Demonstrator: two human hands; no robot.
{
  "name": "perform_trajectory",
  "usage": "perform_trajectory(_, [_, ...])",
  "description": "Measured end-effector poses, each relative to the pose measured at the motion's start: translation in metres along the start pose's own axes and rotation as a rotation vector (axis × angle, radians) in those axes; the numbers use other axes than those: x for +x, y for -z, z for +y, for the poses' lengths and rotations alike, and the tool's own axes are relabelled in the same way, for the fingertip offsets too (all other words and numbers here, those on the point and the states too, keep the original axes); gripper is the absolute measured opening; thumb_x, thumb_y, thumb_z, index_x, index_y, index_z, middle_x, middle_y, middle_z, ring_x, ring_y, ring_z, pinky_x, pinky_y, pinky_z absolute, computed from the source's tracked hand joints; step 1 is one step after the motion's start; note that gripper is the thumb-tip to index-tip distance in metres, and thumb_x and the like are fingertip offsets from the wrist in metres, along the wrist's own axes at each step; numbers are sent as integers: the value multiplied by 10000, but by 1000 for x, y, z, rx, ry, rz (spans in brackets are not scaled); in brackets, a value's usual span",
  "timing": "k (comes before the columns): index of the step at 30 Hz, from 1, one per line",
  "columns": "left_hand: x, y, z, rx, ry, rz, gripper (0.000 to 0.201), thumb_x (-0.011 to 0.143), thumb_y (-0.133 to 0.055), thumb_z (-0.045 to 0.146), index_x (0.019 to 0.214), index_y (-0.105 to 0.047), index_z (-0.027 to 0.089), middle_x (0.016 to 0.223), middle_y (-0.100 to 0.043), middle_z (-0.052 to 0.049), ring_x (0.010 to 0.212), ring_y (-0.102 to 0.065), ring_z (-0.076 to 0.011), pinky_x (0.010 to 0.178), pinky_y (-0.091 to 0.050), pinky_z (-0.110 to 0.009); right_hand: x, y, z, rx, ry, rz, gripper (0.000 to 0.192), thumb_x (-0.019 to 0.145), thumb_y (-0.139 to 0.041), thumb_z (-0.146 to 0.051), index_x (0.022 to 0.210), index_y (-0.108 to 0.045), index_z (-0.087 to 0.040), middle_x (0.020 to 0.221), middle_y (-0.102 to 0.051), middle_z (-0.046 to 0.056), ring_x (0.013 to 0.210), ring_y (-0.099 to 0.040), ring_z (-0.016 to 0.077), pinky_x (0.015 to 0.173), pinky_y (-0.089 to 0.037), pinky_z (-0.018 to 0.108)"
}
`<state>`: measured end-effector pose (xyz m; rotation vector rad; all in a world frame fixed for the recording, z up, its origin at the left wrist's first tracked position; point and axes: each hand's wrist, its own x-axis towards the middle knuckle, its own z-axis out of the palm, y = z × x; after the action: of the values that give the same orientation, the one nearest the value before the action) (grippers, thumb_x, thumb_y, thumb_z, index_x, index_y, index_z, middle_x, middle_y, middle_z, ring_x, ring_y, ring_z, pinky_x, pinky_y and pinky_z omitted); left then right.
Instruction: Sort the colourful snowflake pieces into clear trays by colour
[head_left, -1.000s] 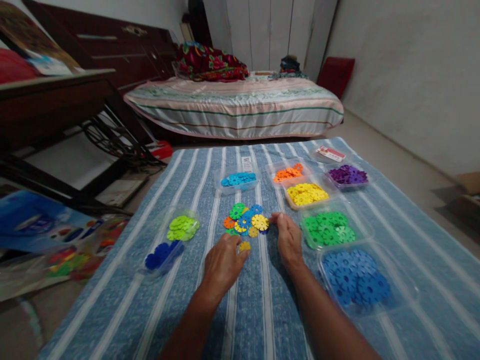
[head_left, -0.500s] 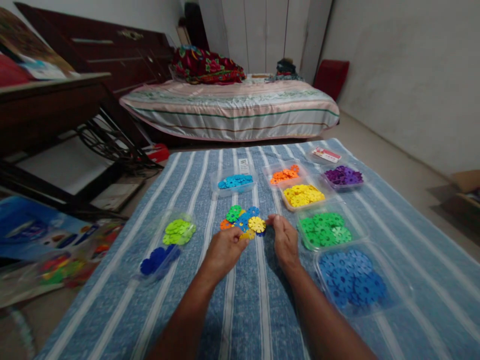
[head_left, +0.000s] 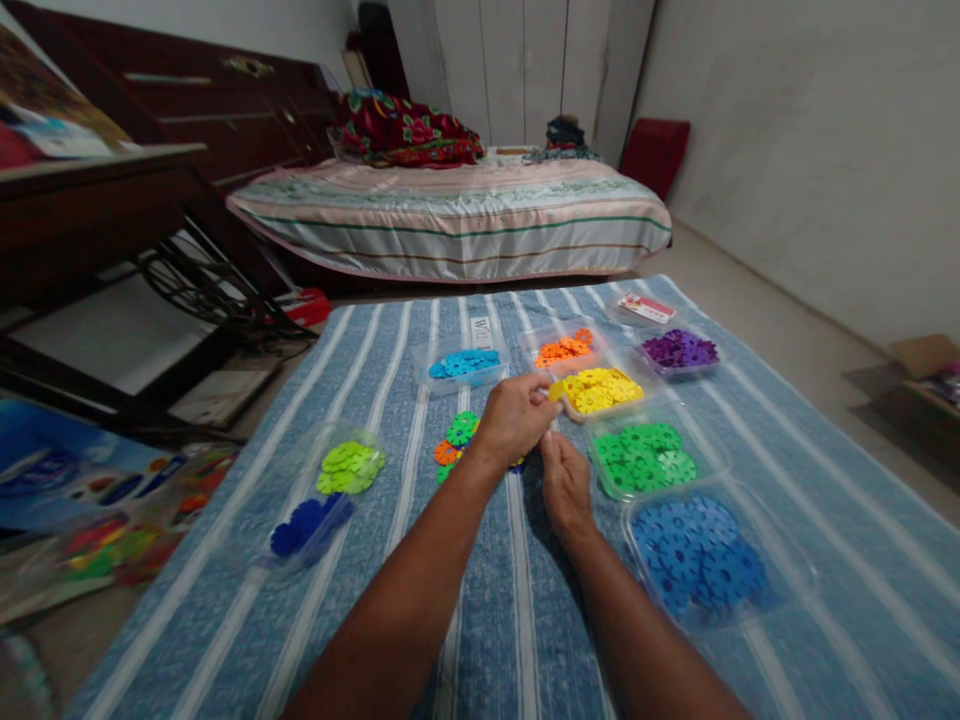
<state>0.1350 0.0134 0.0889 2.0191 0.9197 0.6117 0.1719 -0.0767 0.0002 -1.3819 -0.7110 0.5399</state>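
Note:
My left hand (head_left: 517,415) reaches across to the near left corner of the clear tray of yellow pieces (head_left: 606,390). Its thumb and fingers pinch a yellow snowflake disc (head_left: 556,391). Just below it is my right hand (head_left: 566,478), fingers curled together; whatever they might hold is hidden. Behind my left wrist lies a small loose pile of mixed discs, with a green disc (head_left: 461,428) and an orange disc (head_left: 445,453) showing; my left hand and forearm cover much of the pile.
Clear trays hold light blue (head_left: 465,364), orange (head_left: 564,348), purple (head_left: 679,349), green (head_left: 646,457) and blue discs (head_left: 699,555). At left are lime discs (head_left: 350,467) and dark blue discs (head_left: 309,527). A striped cloth (head_left: 480,640) covers the table; a bed (head_left: 450,220) stands beyond.
My left hand has moved right and away from me, from the mixed pile to the yellow tray, and now pinches a yellow disc there. My right hand stays nearly in place, its fingers more curled.

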Motion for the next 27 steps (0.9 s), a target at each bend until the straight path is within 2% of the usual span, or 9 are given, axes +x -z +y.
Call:
perform_trajectory(2, [10, 1, 6, -23, -25, 42, 320, 707, -599, 165, 1014, -687, 141, 716, -673, -6, 627, -595, -136, 618, -456, -225, 0, 0, 1, 10, -10, 6, 483, 931, -403, -563, 812, -656, -168, 751, -636, 14, 748, -570, 174, 680, -409, 271])
perform_trajectory(5, [10, 13, 0, 133, -5, 71, 278, 745, -588, 194, 995, -697, 140, 736, -679, -24, 666, -617, -157, 655, -466, -245, 0, 0, 1, 5, -34, 20, 489, 927, -412, -567, 867, -680, -162, 773, -660, 27, 785, -596, 188, 717, -428, 286])
perform_trajectory(9, [-15, 31, -23, 530, 117, -72, 160, 761, -595, 235, 853, -711, 174, 748, -690, -39, 747, -637, -196, 693, -456, -269, 1, -1, 2, -7, -54, 30, 503, 920, -420, -575, 905, -692, -151, 808, -686, 44, 811, -614, 196, 733, -438, 295])
perform_trajectory(12, [-37, 33, -37, 768, 210, -185, 145, 770, -598, 261, 852, -700, 198, 861, -715, -62, 858, -657, -230, 726, -461, -287, 0, -1, 2, -13, -53, 35, 514, 918, -417, -578, 897, -695, -147, 827, -694, 51, 822, -619, 199, 739, -442, 297])
perform_trajectory(14, [-48, 30, -43, 851, 214, -212, 168, 796, -577, 281, 898, -689, 207, 961, -714, -76, 933, -656, -248, 764, -469, -306, 0, -1, 2, -16, -52, 38, 514, 916, -419, -578, 891, -696, -147, 825, -695, 50, 822, -620, 200, 740, -444, 298])
perform_trajectory(17, [-58, 25, -46, 891, 178, -229, 198, 841, -541, 290, 976, -663, 210, 1063, -688, -87, 1004, -641, -251, 814, -470, -323, -1, -1, 1, -14, -50, 40, 505, 913, -427, -573, 886, -697, -147, 811, -693, 47, 818, -621, 201, 741, -445, 300])
perform_trajectory(21, [-62, 22, -45, 885, 176, -228, 166, 865, -536, 287, 958, -644, 203, 1061, -667, -89, 1004, -628, -241, 803, -460, -315, -1, 0, 0, -13, -42, 33, 494, 919, -425, -558, 884, -695, -146, 806, -689, 46, 818, -622, 201, 748, -447, 305])
perform_trajectory(24, [-63, 25, -47, 823, 186, -181, 91, 826, -585, 259, 874, -629, 196, 970, -673, -64, 936, -626, -219, 742, -435, -291, -1, 0, 0, -14, -43, 32, 492, 922, -423, -552, 887, -696, -144, 812, -691, 49, 825, -624, 203, 755, -448, 307])
perform_trajectory(27, [-63, 30, -55, 655, 223, -147, 75, 770, -616, 245, 723, -601, 188, 733, -643, -9, 718, -599, -170, 614, -380, -261, -2, 0, 0, -18, -46, 37, 499, 922, -423, -558, 887, -699, -144, 823, -697, 52, 834, -626, 206, 758, -447, 306])
